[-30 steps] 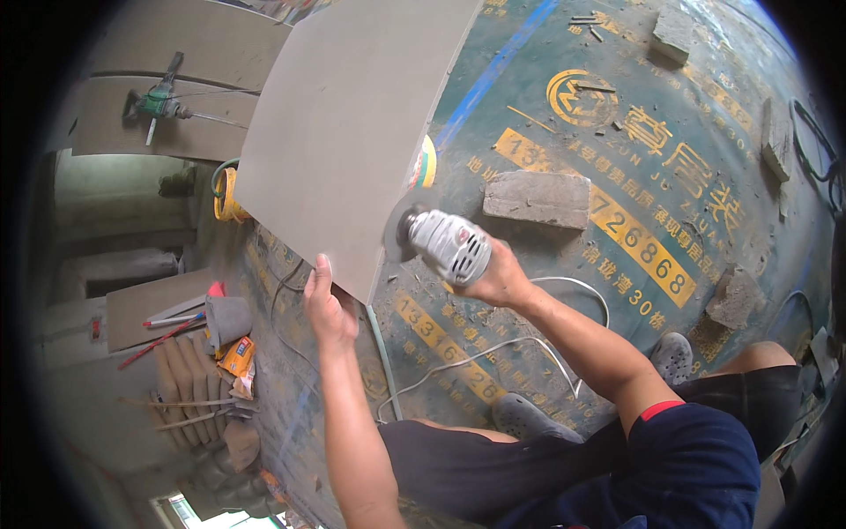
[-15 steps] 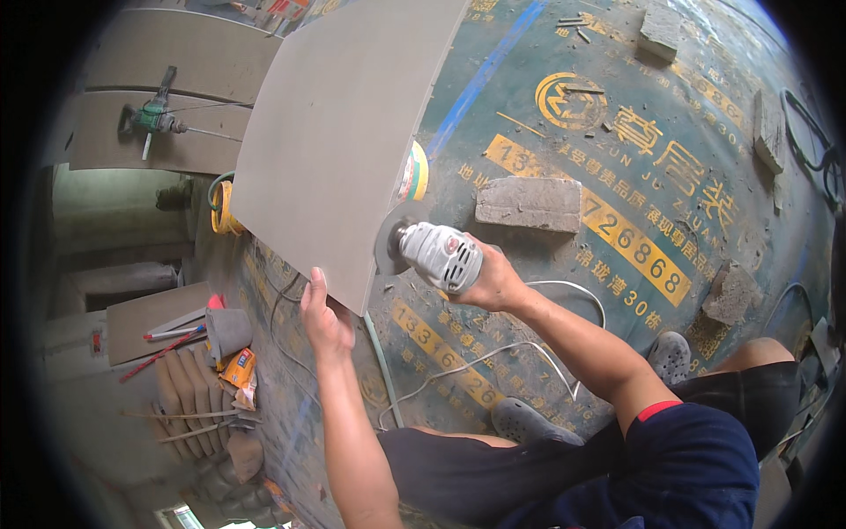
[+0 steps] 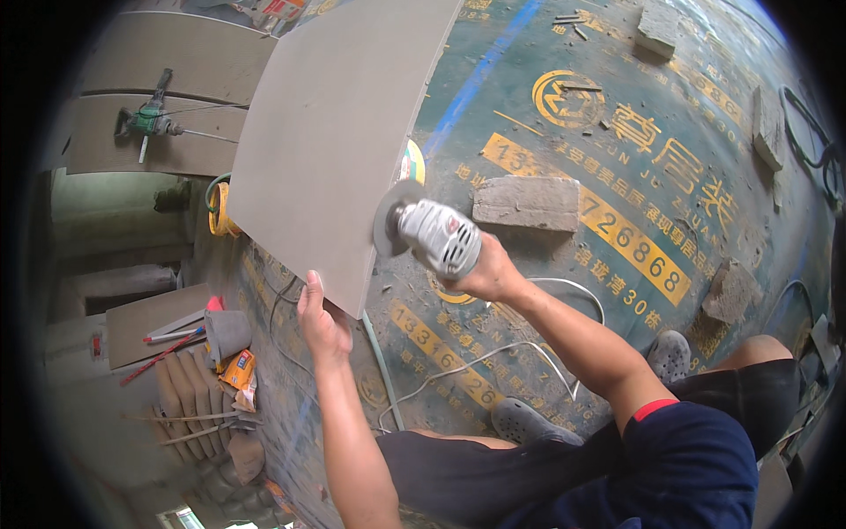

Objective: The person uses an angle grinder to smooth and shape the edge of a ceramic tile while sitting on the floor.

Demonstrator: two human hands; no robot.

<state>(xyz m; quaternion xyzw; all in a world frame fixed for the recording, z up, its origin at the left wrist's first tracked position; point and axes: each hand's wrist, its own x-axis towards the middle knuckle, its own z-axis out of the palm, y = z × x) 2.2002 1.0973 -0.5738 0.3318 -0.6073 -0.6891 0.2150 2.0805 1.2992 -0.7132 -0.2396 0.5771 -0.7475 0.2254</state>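
Note:
A large grey-beige tile [image 3: 308, 132] lies raised off the floor, propped on buckets. My left hand [image 3: 322, 319] grips its near edge, thumb on the top face and fingers underneath, out of sight. In my right hand [image 3: 492, 271] is a white angle grinder [image 3: 443, 238], my fingers wrapped round its body. The grinder's round disc [image 3: 394, 219] meets the tile's right edge near the close corner. A white power cord [image 3: 493, 359] trails across the floor below the grinder.
A concrete block [image 3: 527, 204] lies right of the tile, with another broken chunk [image 3: 731, 293] farther right. At left, a green drill mixer [image 3: 152, 118] rests on other boards. A yellow bucket [image 3: 221, 212] and a grey bucket [image 3: 228, 333] stand on the left.
The grinder and my right hand have shifted slightly left and up along the tile's edge. My left hand keeps its hold on the tile.

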